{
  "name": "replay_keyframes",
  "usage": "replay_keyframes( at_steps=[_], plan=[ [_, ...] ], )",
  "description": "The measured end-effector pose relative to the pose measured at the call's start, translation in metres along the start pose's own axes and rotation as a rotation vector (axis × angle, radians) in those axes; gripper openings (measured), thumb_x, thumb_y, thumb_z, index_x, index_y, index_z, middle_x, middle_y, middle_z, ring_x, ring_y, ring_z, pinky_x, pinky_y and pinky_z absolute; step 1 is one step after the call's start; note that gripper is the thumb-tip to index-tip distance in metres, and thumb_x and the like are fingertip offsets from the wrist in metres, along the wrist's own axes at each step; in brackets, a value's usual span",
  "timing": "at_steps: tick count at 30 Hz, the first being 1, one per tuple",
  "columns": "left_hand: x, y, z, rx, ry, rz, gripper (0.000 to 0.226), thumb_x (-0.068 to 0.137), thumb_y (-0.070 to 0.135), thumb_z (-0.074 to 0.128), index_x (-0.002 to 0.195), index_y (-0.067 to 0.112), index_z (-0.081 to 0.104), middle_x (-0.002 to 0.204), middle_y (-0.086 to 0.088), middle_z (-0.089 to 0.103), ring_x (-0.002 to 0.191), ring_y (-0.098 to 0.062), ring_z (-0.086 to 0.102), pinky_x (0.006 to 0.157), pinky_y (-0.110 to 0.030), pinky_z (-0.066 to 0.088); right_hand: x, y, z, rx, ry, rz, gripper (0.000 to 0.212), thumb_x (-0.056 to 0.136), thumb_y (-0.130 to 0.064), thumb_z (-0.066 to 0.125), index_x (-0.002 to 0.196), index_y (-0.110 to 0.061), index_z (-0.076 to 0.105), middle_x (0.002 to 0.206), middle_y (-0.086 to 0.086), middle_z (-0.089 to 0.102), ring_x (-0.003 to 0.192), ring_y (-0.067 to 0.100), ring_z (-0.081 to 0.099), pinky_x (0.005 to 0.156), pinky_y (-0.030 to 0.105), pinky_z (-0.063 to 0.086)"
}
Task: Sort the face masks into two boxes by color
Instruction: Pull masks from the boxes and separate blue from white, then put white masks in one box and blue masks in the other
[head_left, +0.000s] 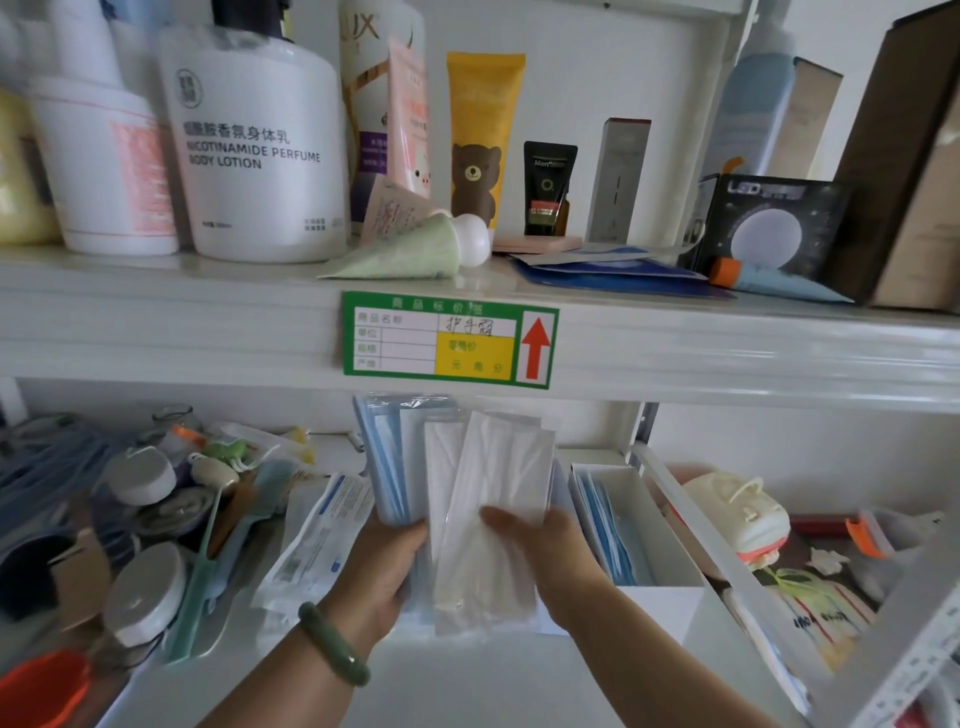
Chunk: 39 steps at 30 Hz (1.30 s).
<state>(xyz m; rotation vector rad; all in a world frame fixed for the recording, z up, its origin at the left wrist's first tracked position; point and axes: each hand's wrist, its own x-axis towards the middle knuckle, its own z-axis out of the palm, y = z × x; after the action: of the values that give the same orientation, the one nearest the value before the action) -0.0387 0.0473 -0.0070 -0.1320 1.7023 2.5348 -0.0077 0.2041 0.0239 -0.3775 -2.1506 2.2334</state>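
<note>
My left hand (382, 574) grips a fanned stack of wrapped face masks held upright in front of the lower shelf. The blue masks (387, 457) are at the left and back of the stack. The white masks (498, 467) lie at the front. My right hand (545, 551) pinches the front white mask, thumb on its face. A white open box (654, 525) stands just right of my hands, with several blue masks (605, 525) inside it. Only this one box is clearly visible.
A white wrapped packet (317, 540) lies to the left of my hands on the lower shelf. Jars, combs and small items crowd the far left (156, 499). Bottles and tubes line the upper shelf (260, 145), above a green price label (449, 340). Trinkets fill the right bay (743, 519).
</note>
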Motion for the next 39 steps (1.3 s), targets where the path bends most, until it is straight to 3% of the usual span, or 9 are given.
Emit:
replay_keyframes(
  at_steps=[6,10,12,16,20,25,32,36,39],
  plan=[
    [-0.004,0.001,-0.001,-0.078,-0.017,-0.032,0.03,0.082,0.018,0.071,0.111,0.015,0.065,0.102,-0.014,0.072,0.095,-0.03,0.068,0.077,-0.039,0.054,-0.002,0.001,0.0,0.017,0.127,0.001,0.015,0.079,-0.021,0.075,0.081,-0.01,0.064,0.074,0.002,0.067,0.068,0.017,0.062,0.054,0.024,0.046],
    [-0.005,0.004,-0.003,-0.126,-0.015,-0.033,0.022,0.087,0.024,0.066,0.108,0.019,0.065,0.103,-0.013,0.072,0.097,-0.029,0.067,0.083,-0.042,0.054,0.0,0.004,-0.003,-0.004,0.196,-0.026,0.015,0.083,-0.025,0.07,0.079,-0.02,0.057,0.078,0.001,0.065,0.078,0.022,0.062,0.078,0.037,0.053],
    [-0.006,0.004,-0.002,-0.116,-0.013,-0.014,0.018,0.085,0.017,0.067,0.102,0.02,0.065,0.098,-0.011,0.071,0.093,-0.028,0.066,0.076,-0.039,0.054,0.0,0.005,-0.003,0.008,0.181,-0.049,0.016,0.085,-0.024,0.067,0.078,-0.024,0.053,0.081,0.0,0.063,0.076,0.017,0.06,0.073,0.033,0.051],
    [-0.005,-0.001,0.001,-0.054,0.017,0.033,0.037,0.079,0.008,0.072,0.114,0.011,0.063,0.101,-0.013,0.072,0.093,-0.027,0.068,0.072,-0.034,0.053,0.002,0.01,0.0,-0.051,0.041,-0.073,0.028,0.079,-0.024,0.074,0.104,-0.017,0.062,0.092,0.003,0.07,0.082,0.017,0.067,0.059,0.023,0.052],
    [-0.001,-0.007,-0.001,-0.026,0.024,0.025,0.041,0.077,0.015,0.075,0.116,0.011,0.062,0.104,-0.015,0.072,0.095,-0.03,0.069,0.072,-0.037,0.055,0.003,0.009,0.001,-0.107,0.003,-0.064,0.024,0.08,-0.022,0.074,0.101,-0.015,0.065,0.089,0.002,0.072,0.08,0.017,0.069,0.065,0.027,0.057],
    [0.008,-0.005,-0.02,-0.073,0.063,0.013,0.051,0.073,0.014,0.076,0.121,0.009,0.059,0.11,-0.016,0.069,0.101,-0.034,0.064,0.071,-0.037,0.052,0.035,-0.027,-0.044,-0.055,0.293,-0.143,0.021,0.086,-0.005,0.06,0.107,-0.005,0.058,0.091,0.013,0.064,0.075,0.025,0.062,0.065,0.032,0.054],
    [0.014,-0.005,-0.043,-0.123,0.149,0.041,0.048,0.077,0.007,0.072,0.123,0.011,0.057,0.116,-0.016,0.065,0.099,-0.03,0.06,0.075,-0.036,0.049,0.054,-0.059,-0.067,-0.564,0.454,-0.177,0.046,0.083,-0.019,0.064,0.123,-0.008,0.045,0.094,0.009,0.054,0.085,0.03,0.054,0.072,0.037,0.046],
    [0.014,-0.007,-0.045,-0.108,0.136,0.034,0.046,0.077,0.007,0.072,0.12,0.011,0.058,0.111,-0.014,0.065,0.099,-0.029,0.059,0.074,-0.036,0.048,0.055,-0.04,-0.037,-0.923,0.406,-0.213,0.036,0.085,-0.019,0.058,0.117,-0.01,0.046,0.086,0.005,0.054,0.077,0.027,0.054,0.065,0.033,0.047],
    [0.012,-0.006,-0.045,-0.091,0.131,0.034,0.045,0.076,0.008,0.073,0.118,0.011,0.058,0.107,-0.011,0.064,0.098,-0.028,0.058,0.072,-0.035,0.046,0.062,-0.024,-0.023,-1.109,0.325,-0.155,0.027,0.083,-0.013,0.054,0.109,-0.009,0.052,0.099,0.011,0.067,0.09,0.03,0.063,0.075,0.037,0.054]
  ],
)
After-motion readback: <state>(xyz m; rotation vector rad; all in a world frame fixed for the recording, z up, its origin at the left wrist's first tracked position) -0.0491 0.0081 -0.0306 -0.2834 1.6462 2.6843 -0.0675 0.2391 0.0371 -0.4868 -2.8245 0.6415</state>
